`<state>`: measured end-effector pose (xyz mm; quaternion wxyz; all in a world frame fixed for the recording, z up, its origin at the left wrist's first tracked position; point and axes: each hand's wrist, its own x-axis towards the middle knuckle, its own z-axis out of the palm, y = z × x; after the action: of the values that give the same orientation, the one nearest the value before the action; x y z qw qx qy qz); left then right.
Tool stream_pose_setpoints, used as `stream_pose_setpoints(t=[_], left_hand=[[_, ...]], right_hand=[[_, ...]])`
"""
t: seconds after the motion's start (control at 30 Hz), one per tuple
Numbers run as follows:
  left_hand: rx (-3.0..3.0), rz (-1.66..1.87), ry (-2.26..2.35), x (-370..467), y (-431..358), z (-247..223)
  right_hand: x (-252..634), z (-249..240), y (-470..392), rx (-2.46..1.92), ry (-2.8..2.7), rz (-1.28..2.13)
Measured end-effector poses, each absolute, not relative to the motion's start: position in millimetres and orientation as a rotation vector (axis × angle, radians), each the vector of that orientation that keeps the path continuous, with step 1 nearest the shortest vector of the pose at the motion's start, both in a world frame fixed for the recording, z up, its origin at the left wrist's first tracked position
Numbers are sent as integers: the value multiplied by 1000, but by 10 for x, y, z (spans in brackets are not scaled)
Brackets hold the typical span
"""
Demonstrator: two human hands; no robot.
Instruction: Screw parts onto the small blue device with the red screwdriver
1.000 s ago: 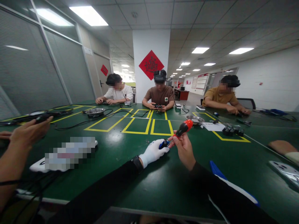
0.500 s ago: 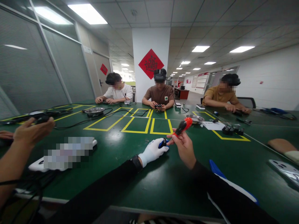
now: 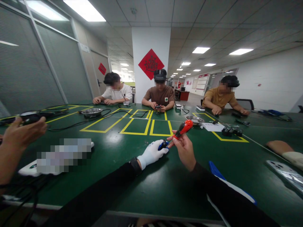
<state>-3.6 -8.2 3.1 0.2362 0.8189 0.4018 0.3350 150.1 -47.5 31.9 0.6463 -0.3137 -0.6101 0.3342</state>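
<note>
My left hand, in a white glove with blue fingertips, is closed around a small black part just over the green table. Bare and to the right of it, my right hand grips a red and black screwdriver near the lower end of its handle. The screwdriver is tilted, its handle up to the right and its thin shaft pointing down-left at the black part. Whether the tip touches the part is too small to tell.
Yellow tape rectangles mark the green table. A blue-white glove and a phone lie right. Metal bowls, black parts and cables lie farther off. Another person's hand is left; three people sit opposite.
The view has shifted slightly, moving most things a little left in the picture. The screwdriver's shaft now shows between my hands. Both hands keep their hold.
</note>
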Motion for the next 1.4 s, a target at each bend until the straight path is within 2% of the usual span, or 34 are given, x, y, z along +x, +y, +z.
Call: stream_pose_setpoints(t=[0.93,1.2,1.4], left_hand=[[2247,939,1087,-23,-52,3],[2220,922,1112,-26,-55,-4],[2244,934,1105,-26,-61,15]], right_hand=[[1469,310,-454,-630,-1357,840],[1472,328,-462,-778,-1308,497],[1438,329,-449,-574,-1346,746]])
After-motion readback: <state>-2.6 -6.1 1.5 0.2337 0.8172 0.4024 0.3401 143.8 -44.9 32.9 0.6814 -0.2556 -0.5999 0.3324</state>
